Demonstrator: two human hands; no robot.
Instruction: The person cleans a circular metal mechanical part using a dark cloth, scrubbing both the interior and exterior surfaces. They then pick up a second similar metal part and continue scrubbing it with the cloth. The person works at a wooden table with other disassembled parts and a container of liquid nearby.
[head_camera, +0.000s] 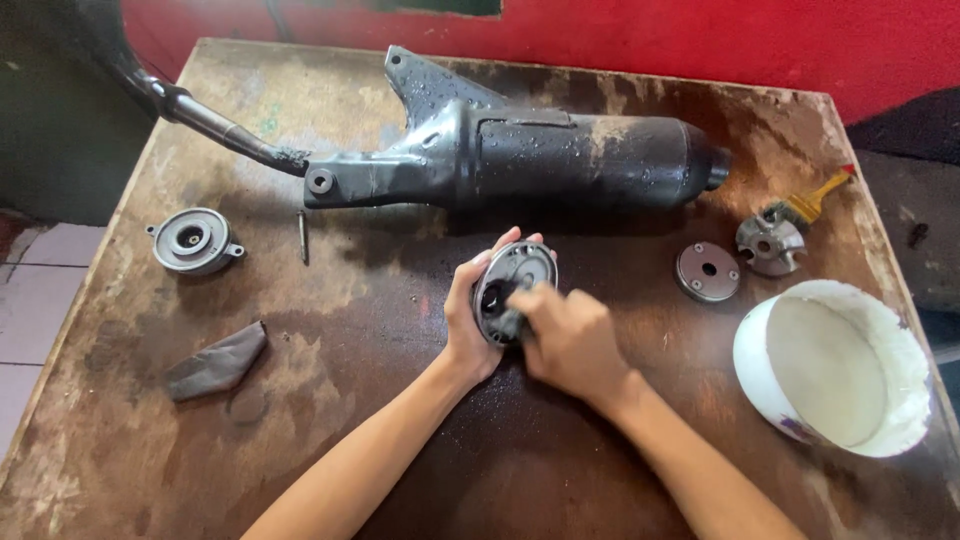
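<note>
Near the worktop's (300, 420) middle, left hand (468, 320) grips a round metal cover (520, 275) — right hand (570, 335), clenched, works its face — other parts lie untouched.

Small repair workshop, likely for motorbikes. Evidence: a worn, oil-stained wooden table (330, 420) carrying a black exhaust muffler (520, 155) wet with droplets, loose round metal engine parts (192, 240) (708, 271), a single pin (302, 237), a grey rag (215, 362), a yellow-handled brush (815, 198) and a grimy white tub (835, 365). Red-painted wall (700, 40) behind; tiled floor (35, 290) at the left edge.
</note>
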